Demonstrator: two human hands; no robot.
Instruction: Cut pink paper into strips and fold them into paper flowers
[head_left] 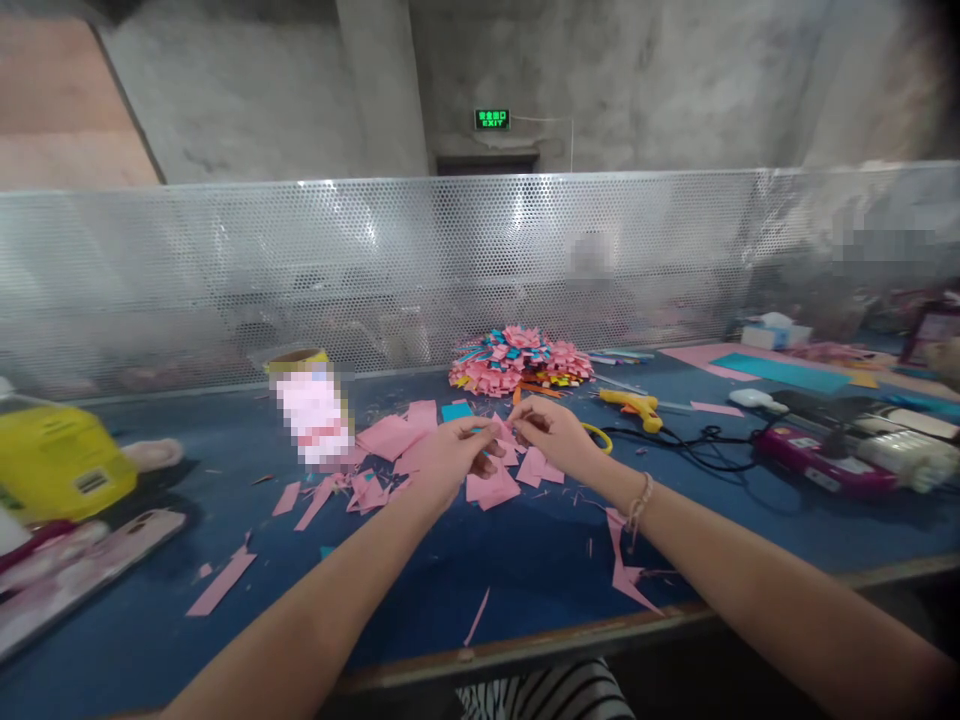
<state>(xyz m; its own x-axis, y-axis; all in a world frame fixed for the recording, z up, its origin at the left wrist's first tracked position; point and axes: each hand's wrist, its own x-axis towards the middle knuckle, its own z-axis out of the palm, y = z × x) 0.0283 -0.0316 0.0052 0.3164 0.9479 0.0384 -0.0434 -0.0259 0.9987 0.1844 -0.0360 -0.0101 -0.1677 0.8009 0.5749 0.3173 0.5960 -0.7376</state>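
Note:
My left hand (pixel 463 448) and my right hand (pixel 551 430) meet above the middle of the table, with thumbs and fingers pinched. Between their fingertips is a small piece of pink paper (pixel 505 434), partly hidden by the fingers. Under and around the hands lie several loose pink paper pieces (pixel 493 486). A blue paper piece (pixel 456 411) lies just behind my left hand. Beyond the hands rises a heap of fringed pink, blue and yellow paper pieces (pixel 517 360). A yellow ring-shaped handle (pixel 600 436) shows beside my right wrist.
A yellow glue gun (pixel 634 408) with a black cord lies to the right, near a purple power strip (pixel 825 462). At left are a roll-shaped container (pixel 300 357), a yellow-labelled bottle (pixel 64 460) and a phone (pixel 112 560). A perforated metal screen (pixel 337 270) closes off the back.

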